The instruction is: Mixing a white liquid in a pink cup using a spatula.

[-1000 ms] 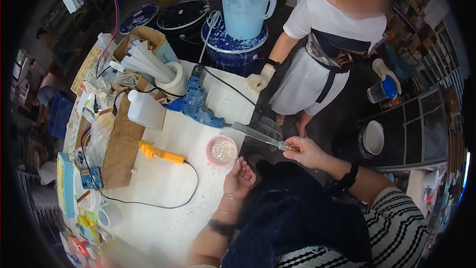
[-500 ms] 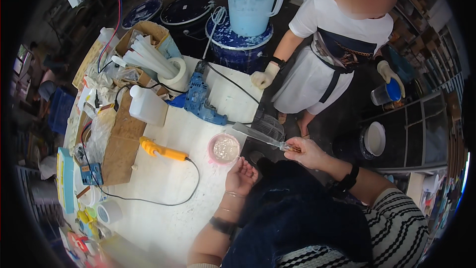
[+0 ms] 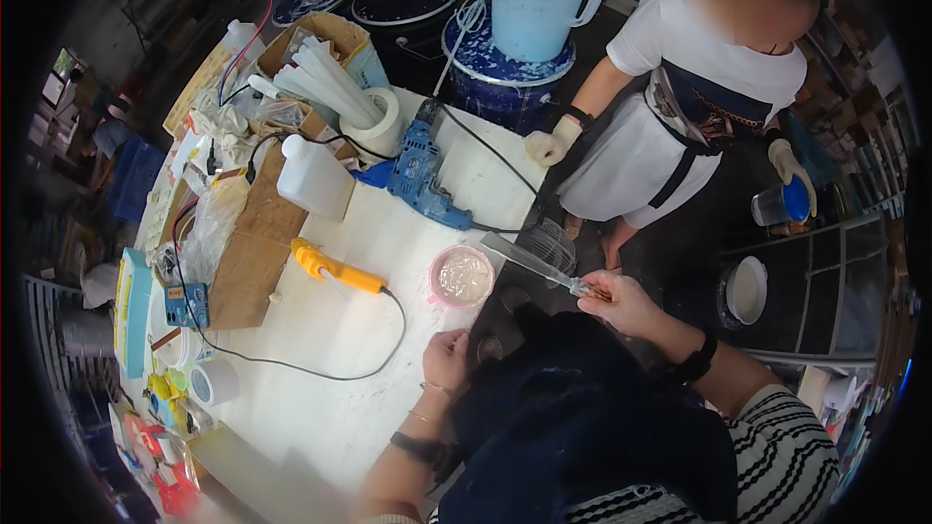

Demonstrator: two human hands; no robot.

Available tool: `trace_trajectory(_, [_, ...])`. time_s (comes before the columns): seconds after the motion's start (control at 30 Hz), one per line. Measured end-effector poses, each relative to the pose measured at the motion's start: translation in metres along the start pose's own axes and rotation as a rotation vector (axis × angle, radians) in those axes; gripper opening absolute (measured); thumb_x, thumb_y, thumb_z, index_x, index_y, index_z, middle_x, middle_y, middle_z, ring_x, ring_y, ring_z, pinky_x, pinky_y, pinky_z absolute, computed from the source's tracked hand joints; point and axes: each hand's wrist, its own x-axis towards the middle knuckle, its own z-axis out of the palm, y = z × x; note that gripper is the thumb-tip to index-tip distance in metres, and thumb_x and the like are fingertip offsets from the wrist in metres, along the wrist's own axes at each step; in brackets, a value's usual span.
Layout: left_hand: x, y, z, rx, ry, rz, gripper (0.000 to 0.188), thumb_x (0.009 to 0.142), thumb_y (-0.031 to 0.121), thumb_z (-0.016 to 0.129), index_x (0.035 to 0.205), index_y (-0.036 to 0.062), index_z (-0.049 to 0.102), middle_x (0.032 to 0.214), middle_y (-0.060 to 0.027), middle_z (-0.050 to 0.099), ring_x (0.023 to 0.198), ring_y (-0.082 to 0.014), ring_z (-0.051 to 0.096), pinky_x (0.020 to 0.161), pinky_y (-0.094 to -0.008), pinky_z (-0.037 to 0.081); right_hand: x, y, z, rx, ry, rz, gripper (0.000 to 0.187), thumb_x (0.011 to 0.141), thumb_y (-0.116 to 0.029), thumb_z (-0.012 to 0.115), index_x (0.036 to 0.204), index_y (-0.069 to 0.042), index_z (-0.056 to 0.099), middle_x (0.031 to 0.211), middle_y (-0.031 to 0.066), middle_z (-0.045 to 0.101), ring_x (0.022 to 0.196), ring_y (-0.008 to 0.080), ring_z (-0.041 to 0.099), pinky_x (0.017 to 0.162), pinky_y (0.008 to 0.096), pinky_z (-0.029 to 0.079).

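My right hand is closed round the handle of a long, flat-bladed spatula. The blade points left, its tip close to the pink cup's right side. The pink cup stands on the white table and holds a pale, glossy, thick-looking substance. Just below the cup, at the table's edge, my left hand is curled with its fingers closed; nothing shows in it. Left of the cup lies a yellow glue gun with a black cord. A blue power drill rests farther back.
On the left of the white table stand a white jug, a cardboard box and a tape roll holding white sticks. Across the corner a co-worker's gloved hand touches the table. Behind is a drum bearing a large pitcher.
The whole view has shifted, moving the scene right and slightly up. My left hand has drawn back from the cup's rim toward me. My right hand keeps its hold on the spatula.
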Motion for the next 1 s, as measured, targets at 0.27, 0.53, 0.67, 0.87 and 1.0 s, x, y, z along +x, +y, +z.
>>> trace_trajectory(0.27, [-0.028,0.001,-0.012,1.222,0.099,0.207,0.07,0.082,0.043,0.055,0.138,0.0054,0.035,0.144,-0.0067,0.03,0.136,-0.0241,0.02,0.102,-0.0644,0.019,0.0,-0.008,0.004,0.013,-0.052,0.023,0.037,0.082,-0.011,0.066,0.112,0.006,0.053,0.096,0.0087,0.061,0.087,0.0113,0.058,0.079,0.0256,0.046])
trace_trajectory(0.53, [-0.041,0.012,-0.046,1.001,-0.065,0.23,0.041,0.081,0.031,0.06,0.114,0.007,0.058,0.13,-0.0084,0.047,0.124,-0.0265,0.037,0.1,-0.0597,0.027,-0.002,-0.002,-0.001,-0.047,-0.03,-0.011,0.036,0.082,-0.012,0.065,0.112,0.005,0.054,0.094,0.0074,0.061,0.084,0.0107,0.057,0.076,0.0251,0.046])
trace_trajectory(0.67, [-0.018,0.004,-0.05,0.344,0.452,0.304,0.028,0.071,0.006,0.069,0.095,0.0068,0.056,0.102,-0.0119,0.06,0.095,-0.0267,0.057,0.076,-0.0355,0.044,-0.005,-0.007,-0.004,-0.039,-0.026,0.025,0.037,0.083,-0.013,0.065,0.113,0.005,0.054,0.093,0.007,0.061,0.082,0.0102,0.056,0.074,0.0249,0.046])
trace_trajectory(0.87, [0.028,-0.005,-0.035,-0.081,0.41,0.136,0.024,0.077,0.009,0.068,0.099,0.0046,0.059,0.079,-0.0123,0.061,0.071,-0.0219,0.06,0.06,-0.032,0.047,-0.005,-0.023,0.0,-0.132,-0.016,-0.109,0.032,0.085,-0.017,0.063,0.11,0.002,0.057,0.087,0.0056,0.062,0.077,0.0088,0.055,0.07,0.0245,0.045])
trace_trajectory(1.0, [0.038,-0.004,-0.028,-0.247,0.471,0.216,0.034,0.083,0.006,0.061,0.116,0.0006,0.054,0.105,-0.0146,0.062,0.08,-0.0175,0.061,0.061,-0.0265,0.049,-0.006,-0.029,-0.003,-0.155,-0.03,-0.085,0.033,0.085,-0.017,0.063,0.11,0.003,0.057,0.087,0.0053,0.061,0.076,0.0089,0.054,0.069,0.0249,0.045])
